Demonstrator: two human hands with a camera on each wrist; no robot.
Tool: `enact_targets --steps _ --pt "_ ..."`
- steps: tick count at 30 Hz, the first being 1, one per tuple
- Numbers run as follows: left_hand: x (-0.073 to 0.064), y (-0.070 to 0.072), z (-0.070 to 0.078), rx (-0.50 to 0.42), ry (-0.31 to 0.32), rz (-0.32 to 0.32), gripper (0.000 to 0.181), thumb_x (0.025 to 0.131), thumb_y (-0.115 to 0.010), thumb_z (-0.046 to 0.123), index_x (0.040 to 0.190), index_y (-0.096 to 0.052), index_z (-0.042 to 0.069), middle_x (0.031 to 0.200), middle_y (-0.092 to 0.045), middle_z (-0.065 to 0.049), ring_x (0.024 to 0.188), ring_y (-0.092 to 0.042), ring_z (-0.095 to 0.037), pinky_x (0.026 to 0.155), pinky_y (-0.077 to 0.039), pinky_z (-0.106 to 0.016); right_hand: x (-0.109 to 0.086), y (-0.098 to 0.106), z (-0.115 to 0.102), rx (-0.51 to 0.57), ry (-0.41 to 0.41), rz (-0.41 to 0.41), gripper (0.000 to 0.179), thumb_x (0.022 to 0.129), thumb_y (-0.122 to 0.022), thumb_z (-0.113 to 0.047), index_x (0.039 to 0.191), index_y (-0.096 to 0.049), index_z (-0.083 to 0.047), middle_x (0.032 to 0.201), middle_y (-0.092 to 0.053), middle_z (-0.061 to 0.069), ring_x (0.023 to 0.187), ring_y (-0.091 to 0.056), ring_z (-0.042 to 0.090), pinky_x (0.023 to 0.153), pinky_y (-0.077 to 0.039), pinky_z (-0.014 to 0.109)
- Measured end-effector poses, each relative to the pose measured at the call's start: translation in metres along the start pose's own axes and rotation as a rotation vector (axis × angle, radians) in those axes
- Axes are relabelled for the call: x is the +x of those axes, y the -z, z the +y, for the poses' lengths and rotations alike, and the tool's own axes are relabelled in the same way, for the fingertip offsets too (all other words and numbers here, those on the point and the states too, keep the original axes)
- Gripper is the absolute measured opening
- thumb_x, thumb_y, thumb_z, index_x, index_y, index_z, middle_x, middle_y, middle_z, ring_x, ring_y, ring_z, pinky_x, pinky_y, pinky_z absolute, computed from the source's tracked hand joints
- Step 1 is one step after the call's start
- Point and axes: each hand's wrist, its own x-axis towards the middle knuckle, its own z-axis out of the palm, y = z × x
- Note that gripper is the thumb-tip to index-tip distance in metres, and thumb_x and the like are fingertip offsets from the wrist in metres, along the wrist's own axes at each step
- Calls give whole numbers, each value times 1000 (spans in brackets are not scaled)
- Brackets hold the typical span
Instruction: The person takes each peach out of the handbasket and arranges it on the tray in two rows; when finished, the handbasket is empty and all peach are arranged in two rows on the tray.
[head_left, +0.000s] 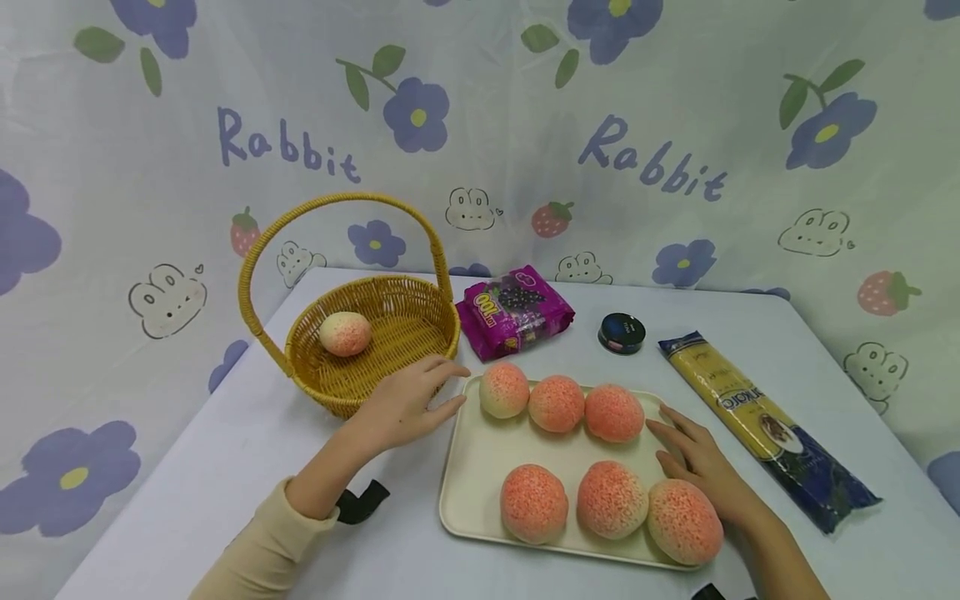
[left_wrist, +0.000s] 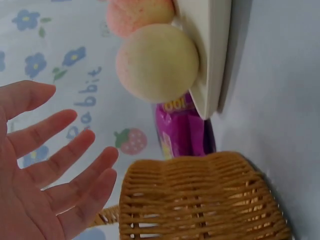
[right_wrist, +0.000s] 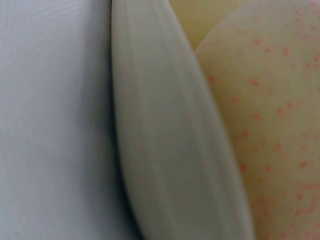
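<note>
A cream tray carries two rows of pink-and-cream toy peaches, three at the back and three at the front. My left hand hovers by the tray's back left corner, fingers spread and holding nothing, beside a wicker basket. One peach lies in that basket. At the tray's right rim is my right hand, its fingers extended along the edge near the peaches; whether they touch the tray is unclear. The right wrist view shows the tray's side wall but no fingers.
Behind the tray lies a purple snack bag, with a small round dark tin to its right. A long pasta packet lies at the right. A printed cloth hangs behind the white table.
</note>
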Motion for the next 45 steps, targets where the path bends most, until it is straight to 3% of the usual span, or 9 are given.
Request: enact_targets --steps 6,16,29,34,38,45 --pt "0 5 -16 -3 56 40 28 86 -63 25 112 -62 15 106 -59 -1 91 -59 -17 74 -51 -33 -1 -1 0 -1 1 2 40 91 -55 -18 130 -49 -9 143 -26 22 125 -21 48 88 -22 70" --pt "2 9 -39 37 132 41 29 87 -61 29 114 -61 15 110 -58 -5 98 -57 -22 79 -49 -40 -1 -1 1 2 -7 -1 40 92 -54 -18 130 -49 -8 143 -26 22 126 -21 48 88 -21 70" --pt "-2 11 -83 93 135 72 31 85 -64 18 113 -60 5 120 -53 -13 114 -44 -34 93 -38 -48 0 0 2 -2 7 8 40 91 -55 -16 129 -49 -7 143 -26 23 125 -22 49 88 -22 70" --pt "-2 11 -106 176 184 80 29 83 -64 17 108 -62 5 126 -47 -19 122 -31 -41 98 -27 -56 1 0 1 2 5 6 40 91 -55 -17 130 -49 -7 143 -26 23 125 -21 49 88 -21 70" --pt "0 13 -123 215 241 91 29 82 -64 16 108 -62 4 129 -44 -22 125 -26 -42 101 -21 -56 1 0 0 4 -6 0 40 92 -54 -18 130 -49 -8 143 -25 22 126 -20 48 88 -21 70" --pt "-1 14 -137 225 287 48 37 81 -66 17 115 -59 4 133 -40 -22 126 -23 -44 98 -23 -60 0 0 0 11 -15 -4 41 92 -55 -18 131 -49 -9 144 -25 21 127 -20 47 88 -21 70"
